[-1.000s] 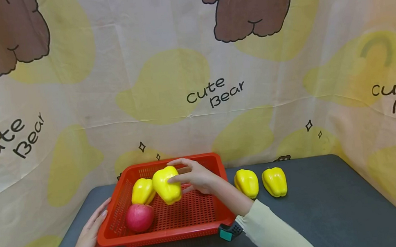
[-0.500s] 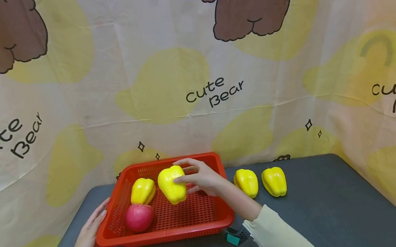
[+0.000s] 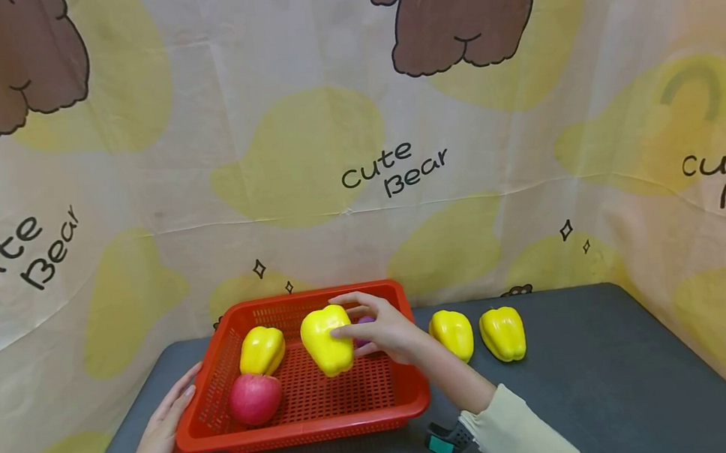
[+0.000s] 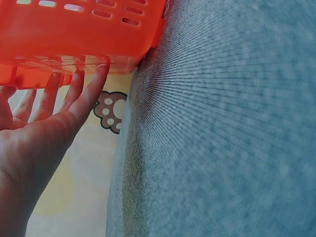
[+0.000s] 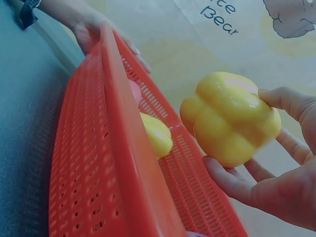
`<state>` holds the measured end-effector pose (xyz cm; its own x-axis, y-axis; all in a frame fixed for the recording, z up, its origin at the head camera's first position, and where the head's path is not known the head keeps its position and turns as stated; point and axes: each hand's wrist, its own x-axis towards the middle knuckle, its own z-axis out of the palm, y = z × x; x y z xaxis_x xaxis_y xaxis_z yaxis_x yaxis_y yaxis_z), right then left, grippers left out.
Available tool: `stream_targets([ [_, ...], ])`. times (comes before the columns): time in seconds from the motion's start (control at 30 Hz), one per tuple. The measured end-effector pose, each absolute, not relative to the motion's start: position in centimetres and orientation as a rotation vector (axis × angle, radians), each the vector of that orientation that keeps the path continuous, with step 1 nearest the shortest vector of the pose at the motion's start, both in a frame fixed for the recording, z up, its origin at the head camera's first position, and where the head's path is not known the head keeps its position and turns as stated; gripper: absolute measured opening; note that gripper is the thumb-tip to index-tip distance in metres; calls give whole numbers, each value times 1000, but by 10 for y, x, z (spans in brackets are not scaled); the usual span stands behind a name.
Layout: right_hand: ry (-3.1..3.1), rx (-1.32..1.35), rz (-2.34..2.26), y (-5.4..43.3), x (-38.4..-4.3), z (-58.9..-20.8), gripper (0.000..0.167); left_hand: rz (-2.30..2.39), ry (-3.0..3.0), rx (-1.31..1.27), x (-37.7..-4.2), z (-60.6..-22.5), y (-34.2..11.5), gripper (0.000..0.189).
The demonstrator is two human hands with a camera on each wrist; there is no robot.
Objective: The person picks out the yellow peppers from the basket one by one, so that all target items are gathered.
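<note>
My right hand (image 3: pixel 384 330) grips a yellow bell pepper (image 3: pixel 327 341) between thumb and fingers, held up over the red basket (image 3: pixel 306 431). In the right wrist view the pepper (image 5: pixel 229 118) shows its lobed end, above the basket rim. My left hand (image 3: pixel 162 432) touches the basket's left side; in the left wrist view its fingers (image 4: pixel 89 94) reach out nearly straight against the wall. Inside the basket, a second yellow bell pepper (image 3: pixel 262 351) lies at the left behind a pinkish-red apple (image 3: pixel 256 399). A purple thing (image 3: pixel 363 325) shows partly behind my right fingers.
Two more yellow bell peppers, a nearer one (image 3: pixel 452 336) and a farther one (image 3: pixel 503 334), sit on the dark table (image 3: pixel 599 379) right of the basket. A patterned cloth (image 3: pixel 299 151) hangs behind the table. A dark strap with a teal device (image 3: pixel 446 444) is at my right wrist.
My right hand has drawn the held pepper a little to the right over the basket, away from the other pepper. The purple thing has come into sight. My left hand stays put.
</note>
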<state>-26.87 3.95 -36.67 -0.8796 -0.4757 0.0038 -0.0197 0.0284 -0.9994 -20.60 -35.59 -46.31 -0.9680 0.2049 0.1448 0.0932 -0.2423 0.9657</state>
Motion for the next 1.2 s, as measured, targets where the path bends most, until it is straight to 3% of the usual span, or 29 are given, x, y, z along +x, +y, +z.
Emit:
stream_targets([
  [1.2, 1953, -490, -2019, 74, -253, -370, 56, 2336, 1962, 332, -202, -460, -353, 40],
])
